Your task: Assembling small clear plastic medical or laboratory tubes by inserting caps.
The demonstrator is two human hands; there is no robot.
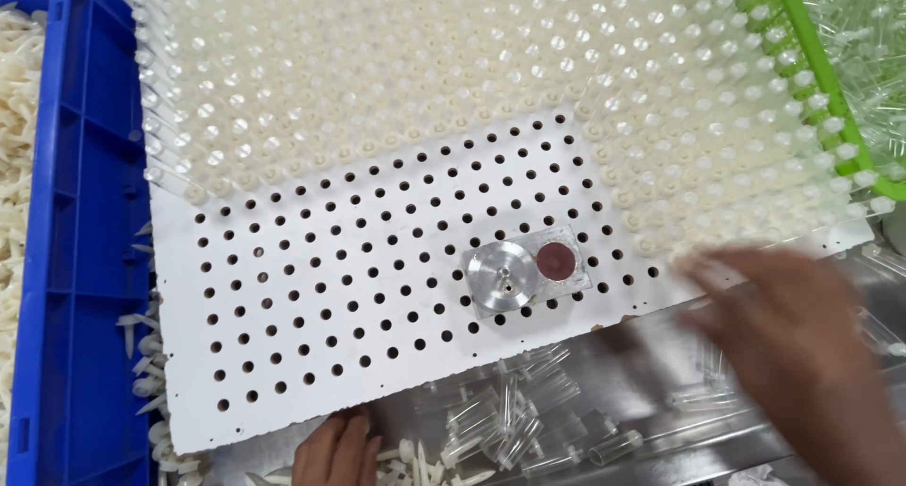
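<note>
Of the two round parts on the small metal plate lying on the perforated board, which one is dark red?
The right-hand disc, flat and dark red, nearer the blurred right hand. The left disc is bigger, shiny silver metal with a small centre pin.

Bare holed stretch of white board [311, 288] open, metal disc [503, 276] interrupting (right of centre), standing tubes [396, 80] crowding top and right, blue crate [80, 259] walling left

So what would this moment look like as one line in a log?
left hand: at white perforated board edge | right hand: blurred, over clear tubes | holds: cannot tell
</note>
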